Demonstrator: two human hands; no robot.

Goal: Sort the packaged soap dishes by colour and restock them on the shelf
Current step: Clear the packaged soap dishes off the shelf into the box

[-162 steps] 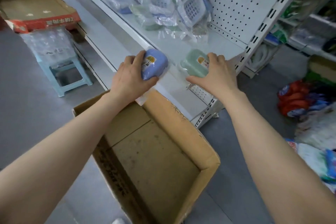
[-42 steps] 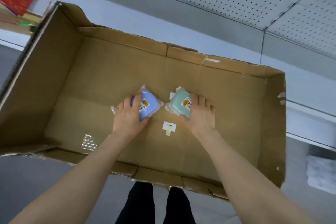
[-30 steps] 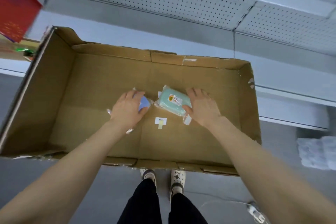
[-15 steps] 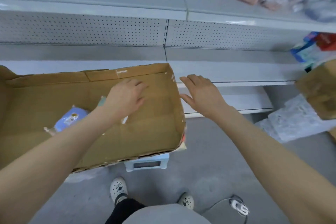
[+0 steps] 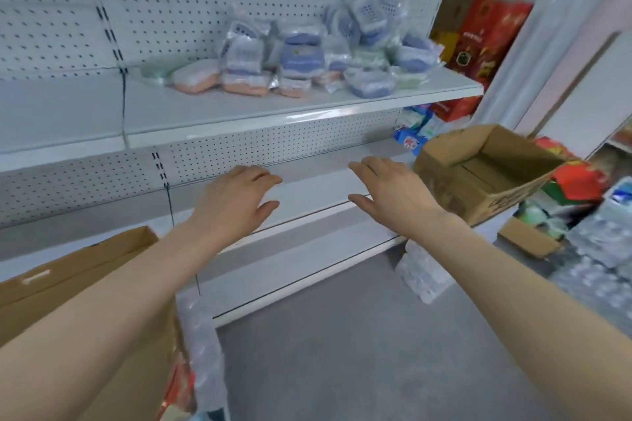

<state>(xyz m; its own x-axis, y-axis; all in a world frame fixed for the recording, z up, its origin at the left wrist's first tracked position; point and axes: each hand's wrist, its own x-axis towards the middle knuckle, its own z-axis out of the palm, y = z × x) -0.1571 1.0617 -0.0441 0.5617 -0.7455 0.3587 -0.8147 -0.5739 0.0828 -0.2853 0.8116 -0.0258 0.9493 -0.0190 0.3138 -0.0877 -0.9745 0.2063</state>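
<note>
Shop aisle, white shelf (image 5: 239, 106). Packaged soap dishes (image 5: 307, 58) heaped mixed toward its right end. Left grip (image 5: 232, 202), right grip (image 5: 393, 195): fingers apart, empty, below shelf's front edge. Likely step: reaching. Next: raise, pick one colour.

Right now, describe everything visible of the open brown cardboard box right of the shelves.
The open brown cardboard box is corrugated, its top open and the visible inside bare, a seam across its floor. It sits tilted past the end of the lower white metal shelf. Dark print marks its lower right side. Red packaging lies against its right edge. What bears it is hidden. The right hand hovers before its left corner, not gripping it.
</note>
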